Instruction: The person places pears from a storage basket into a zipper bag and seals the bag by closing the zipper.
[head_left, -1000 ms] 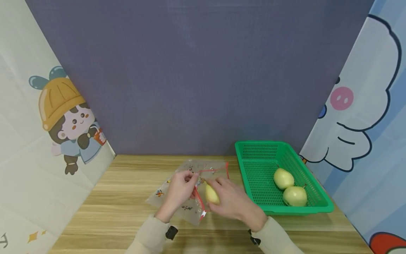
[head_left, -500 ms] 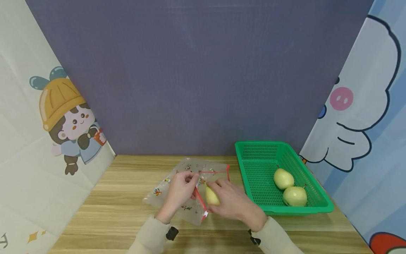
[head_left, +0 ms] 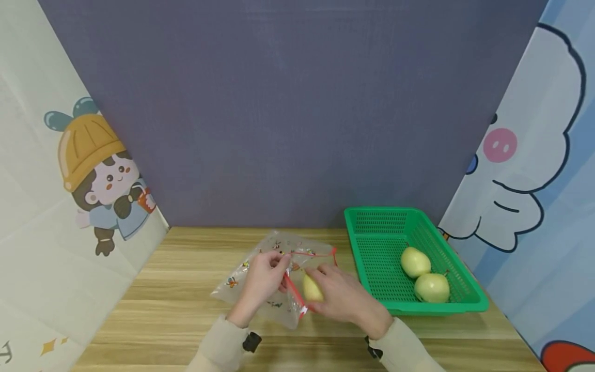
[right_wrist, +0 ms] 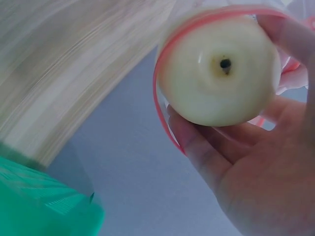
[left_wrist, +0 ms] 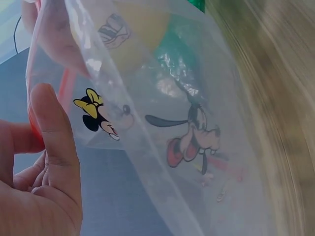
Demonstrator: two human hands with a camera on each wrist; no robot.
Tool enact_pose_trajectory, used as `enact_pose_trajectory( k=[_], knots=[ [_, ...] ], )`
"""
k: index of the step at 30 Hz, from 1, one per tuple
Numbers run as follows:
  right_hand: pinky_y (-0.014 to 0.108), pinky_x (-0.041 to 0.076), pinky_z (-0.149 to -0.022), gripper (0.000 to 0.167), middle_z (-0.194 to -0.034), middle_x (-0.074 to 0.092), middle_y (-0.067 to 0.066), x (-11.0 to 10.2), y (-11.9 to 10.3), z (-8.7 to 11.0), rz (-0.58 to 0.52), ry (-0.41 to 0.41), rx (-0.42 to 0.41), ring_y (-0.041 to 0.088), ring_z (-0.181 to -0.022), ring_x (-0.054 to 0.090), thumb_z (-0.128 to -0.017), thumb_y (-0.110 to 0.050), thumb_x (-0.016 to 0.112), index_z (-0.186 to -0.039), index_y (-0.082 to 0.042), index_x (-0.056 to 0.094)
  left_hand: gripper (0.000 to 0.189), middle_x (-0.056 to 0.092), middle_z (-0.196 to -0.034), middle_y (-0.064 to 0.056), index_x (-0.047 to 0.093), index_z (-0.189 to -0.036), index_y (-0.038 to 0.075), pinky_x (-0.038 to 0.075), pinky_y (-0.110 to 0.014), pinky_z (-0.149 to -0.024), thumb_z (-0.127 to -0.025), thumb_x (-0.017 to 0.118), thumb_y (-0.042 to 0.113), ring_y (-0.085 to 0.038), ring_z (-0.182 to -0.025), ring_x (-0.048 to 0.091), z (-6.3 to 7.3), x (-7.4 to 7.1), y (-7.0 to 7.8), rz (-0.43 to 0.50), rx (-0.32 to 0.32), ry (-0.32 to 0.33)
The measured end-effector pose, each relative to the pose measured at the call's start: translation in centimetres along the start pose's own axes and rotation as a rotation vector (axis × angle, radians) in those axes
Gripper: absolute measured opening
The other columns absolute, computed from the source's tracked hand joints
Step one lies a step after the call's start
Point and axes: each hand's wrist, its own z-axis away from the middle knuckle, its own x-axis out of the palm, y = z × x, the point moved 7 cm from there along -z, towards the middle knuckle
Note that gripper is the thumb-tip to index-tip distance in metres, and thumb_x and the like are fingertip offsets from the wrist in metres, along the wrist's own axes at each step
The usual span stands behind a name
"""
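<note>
A clear zip bag (head_left: 274, 310) with cartoon prints and a red zip edge is held at its mouth by my left hand (head_left: 262, 279), thumb and forefinger pinching the red strip. In the left wrist view the bag's printed side (left_wrist: 192, 132) hangs beside the thumb. My right hand (head_left: 341, 292) grips a pale yellow pear (head_left: 312, 289) at the bag's mouth. The right wrist view shows the pear's blossom end (right_wrist: 216, 83) toward the camera, with the red zip edge looping round it and fingers curled about its sides.
To the right stands a green perforated basket (head_left: 378, 305), holding two pears, the upper one (head_left: 416, 262) touching or close to the lower one (head_left: 432, 288). Under everything lies a wood-grain table (head_left: 186, 310). A grey panel (head_left: 297, 129) rises behind it.
The bag's mouth has spread and its red edge has shifted slightly right around the pear. My left hand has stayed in place; the right hand with the pear has barely moved.
</note>
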Motion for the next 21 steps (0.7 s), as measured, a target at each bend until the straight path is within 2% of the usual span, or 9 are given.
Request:
enact_pose_trajectory(
  k=[9, 14, 16, 21],
  knots=[
    [0.043, 0.057, -0.075, 0.07, -0.119, 0.064, 0.01, 0.4, 0.2, 0.0, -0.005, -0.012, 0.005, 0.026, -0.099, 0.064, -0.08, -0.043, 0.082, -0.138, -0.011, 0.06, 0.026, 0.062, -0.061, -0.006, 0.069, -0.094, -0.008, 0.059, -0.054, -0.05, -0.103, 0.06, 0.014, -0.016, -0.043, 0.06, 0.0, 0.5, -0.5, -0.007, -0.019, -0.019],
    [0.039, 0.056, -0.069, 0.069, -0.119, 0.064, 0.012, 0.5, 0.4, 0.0, -0.033, -0.021, 0.023, 0.023, -0.09, 0.063, -0.08, -0.039, 0.083, -0.136, -0.006, 0.06, 0.027, 0.062, -0.061, -0.006, 0.069, -0.094, -0.008, 0.059, -0.053, -0.05, -0.103, 0.059, 0.016, -0.016, -0.043, 0.06, 0.1, 0.7, -0.6, 0.006, -0.016, -0.028],
    [0.04, 0.058, -0.071, 0.068, -0.123, 0.064, 0.014, 0.5, 0.6, 0.0, -0.028, -0.022, 0.034, 0.025, -0.093, 0.065, -0.081, -0.039, 0.083, -0.136, -0.004, 0.06, 0.028, 0.062, -0.061, -0.006, 0.068, -0.094, -0.008, 0.059, -0.052, -0.049, -0.104, 0.058, 0.016, -0.016, -0.043, 0.06, 0.1, 0.8, -0.6, 0.007, -0.015, -0.035],
    [0.047, 0.06, -0.08, 0.065, -0.123, 0.064, 0.017, 0.4, 1.1, 0.2, 0.007, -0.032, 0.055, 0.033, -0.1, 0.067, -0.083, -0.039, 0.083, -0.133, -0.002, 0.062, 0.028, 0.062, -0.06, -0.006, 0.068, -0.094, -0.008, 0.06, -0.041, -0.046, -0.104, 0.057, 0.016, -0.016, -0.045, 0.06, 0.0, 1.0, -0.6, 0.009, -0.018, -0.046]
  ],
)
